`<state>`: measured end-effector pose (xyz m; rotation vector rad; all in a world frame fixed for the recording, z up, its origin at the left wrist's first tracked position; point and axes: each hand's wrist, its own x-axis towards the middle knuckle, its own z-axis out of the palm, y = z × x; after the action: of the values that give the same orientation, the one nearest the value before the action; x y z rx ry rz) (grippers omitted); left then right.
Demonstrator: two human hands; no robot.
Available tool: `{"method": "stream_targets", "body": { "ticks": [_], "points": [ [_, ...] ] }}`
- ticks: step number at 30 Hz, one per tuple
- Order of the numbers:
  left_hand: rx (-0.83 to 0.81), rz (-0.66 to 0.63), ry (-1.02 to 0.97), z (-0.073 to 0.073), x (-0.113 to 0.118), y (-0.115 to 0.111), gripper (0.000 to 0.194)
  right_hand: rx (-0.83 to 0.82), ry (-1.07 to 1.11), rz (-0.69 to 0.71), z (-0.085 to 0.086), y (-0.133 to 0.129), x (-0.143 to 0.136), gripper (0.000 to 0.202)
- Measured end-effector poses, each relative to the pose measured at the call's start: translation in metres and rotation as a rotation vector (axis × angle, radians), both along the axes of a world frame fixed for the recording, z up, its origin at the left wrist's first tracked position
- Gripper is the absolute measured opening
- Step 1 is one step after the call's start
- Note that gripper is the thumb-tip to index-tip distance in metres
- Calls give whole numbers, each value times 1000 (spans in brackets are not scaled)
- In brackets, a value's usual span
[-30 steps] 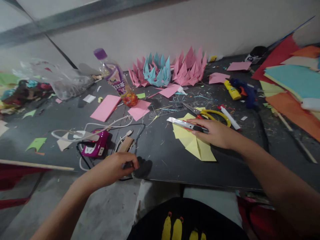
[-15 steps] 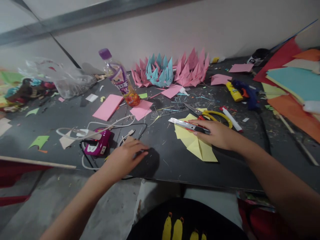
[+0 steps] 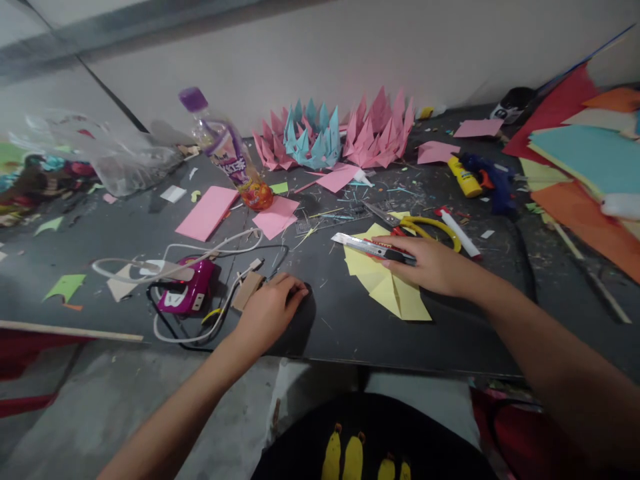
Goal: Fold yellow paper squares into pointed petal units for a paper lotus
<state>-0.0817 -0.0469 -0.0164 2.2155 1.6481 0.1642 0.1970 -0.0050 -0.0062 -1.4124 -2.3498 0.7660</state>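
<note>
My right hand (image 3: pixel 427 263) is closed around a utility knife (image 3: pixel 370 249), whose bare blade points left. Beneath the knife and hand lie folded pieces of yellow paper (image 3: pixel 400 300), fanned out on the dark table. Just behind this hand rest yellow-handled scissors (image 3: pixel 430 227), partly covered. My left hand (image 3: pixel 270 307) hovers low or rests near the front of the table, fingers curled toward the thumb; whatever they may hold is hidden. Beside its wrist are a small brown cardboard piece (image 3: pixel 247 291) and a white cable (image 3: pixel 225 313).
Pink folded-paper crowns (image 3: pixel 380 133) and a blue one (image 3: pixel 314 143) stand along the wall. A drink bottle (image 3: pixel 233 160) rises left of them. A purple power adapter (image 3: pixel 193 293) sits at left, a blue glue gun (image 3: pixel 495 180) at right. Coloured sheets (image 3: pixel 585 160) fill the right end.
My left hand has moved a little to the right and its fingers have curled in. The cardboard piece shows more fully. My right hand keeps the knife over the yellow paper.
</note>
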Motion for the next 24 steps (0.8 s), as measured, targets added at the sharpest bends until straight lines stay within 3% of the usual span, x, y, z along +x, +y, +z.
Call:
{"method": "stream_targets", "body": {
  "ticks": [5,15,20,24],
  "points": [
    [-31,98,214,8,14,-5,17,33,7,-2,-2,0,0,42],
    [-21,164,327,8,25,-11,16,30,-18,-5,-1,0,0,43],
    [18,112,211,0,29,-20,10,25,-9,9,-2,0,1,43],
    [84,99,-48,-6,16,-21,8,44,-6,1,-3,0,1,42]
  ]
}}
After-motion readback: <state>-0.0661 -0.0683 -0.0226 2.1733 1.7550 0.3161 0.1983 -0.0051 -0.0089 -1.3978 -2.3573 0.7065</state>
